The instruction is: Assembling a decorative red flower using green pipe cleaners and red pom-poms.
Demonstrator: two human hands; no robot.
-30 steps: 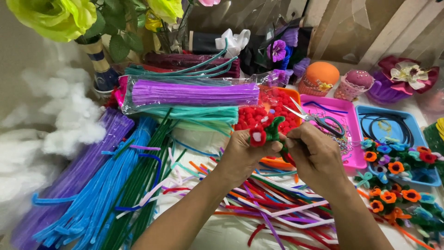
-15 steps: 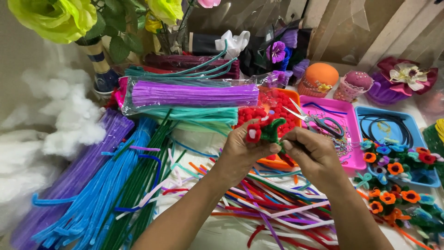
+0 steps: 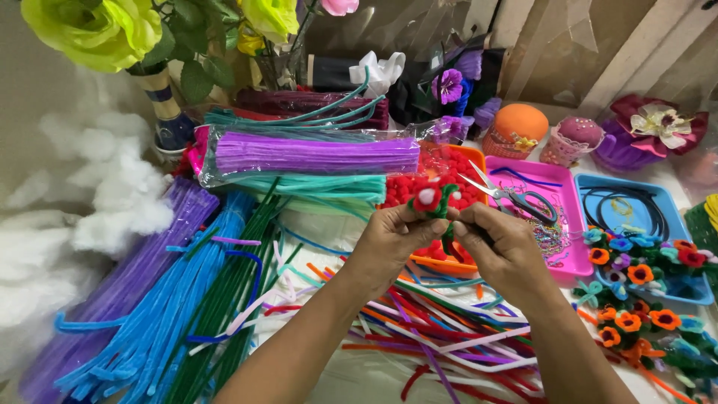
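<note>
a long clear bag of purple fuzzy sticks (image 3: 314, 153) lies across the back of the table. just under it is a bunch of teal fuzzy sticks (image 3: 314, 185). behind them sits a dark red pack of sticks (image 3: 299, 101) in shiny wrap. on the left, loose purple sticks (image 3: 112, 292), blue sticks (image 3: 164, 299) and dark green sticks (image 3: 228, 299) lie side by side, next to fluffy white stuffing (image 3: 97, 202). an orange tray of red pom-poms (image 3: 449, 168) is in the middle. beside it a pink tray (image 3: 576, 258) holds scissors (image 3: 508, 194), and a blue tray (image 3: 666, 217) holds a dark cord. small fuzzy flowers (image 3: 636, 277) sit on the right.

the little flower with a red and white top and green leaves (image 3: 434, 198) is up in the air, above the orange tray, between both hands. the left hand (image 3: 389, 239) has its thumb and fingers pressed together on the flower just below the top. the right hand (image 3: 501, 247) has its fingertips pinched tight on the green stem right beside the left thumb. the two hands touch each other there. under the arms is a messy pile of mixed colour sticks (image 3: 449, 337).
</note>
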